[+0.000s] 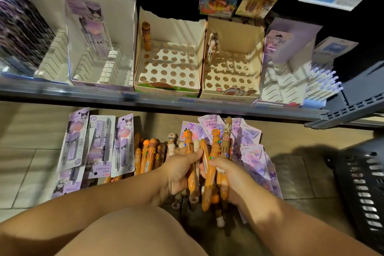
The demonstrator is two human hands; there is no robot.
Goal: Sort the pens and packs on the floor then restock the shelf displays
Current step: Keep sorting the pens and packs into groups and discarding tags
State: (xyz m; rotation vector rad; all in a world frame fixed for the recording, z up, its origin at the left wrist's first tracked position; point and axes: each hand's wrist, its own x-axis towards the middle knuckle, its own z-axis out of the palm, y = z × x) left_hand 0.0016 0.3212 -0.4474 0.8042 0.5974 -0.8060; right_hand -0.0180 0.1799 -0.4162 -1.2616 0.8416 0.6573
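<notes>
Pens [208, 158]: a mixed bundle of fat orange and brown multi-colour barrels with figure tops, held roughly upright at lower centre of the frame, above the floor pile. Grip: left hand [176, 174] curled round the left part of the bundle, thumb across the front; right hand [230, 178] wrapped round the right part; both clamped on the pens. Further loose pens [145, 158] lie on the floor just left of the hands. Purple packs [99, 145] lie in a row at lower left, and a fan of packs [252, 145] at right. On the shelf [83, 92] above, the centre box [166, 89] holds one brown-topped pen [146, 36]. The box right of it [228, 96] holds one pale-topped pen [212, 44]. Nearly all other holes are free. Handling, judged: barrels are rigid, light, smooth plastic, so apt to slide against each other in a loose fist. The figure tops look the likeliest part to break. Best taken mid-barrel, singly, tip down into a hole. Packs look flat, light and bendy; take them by the edges.
</notes>
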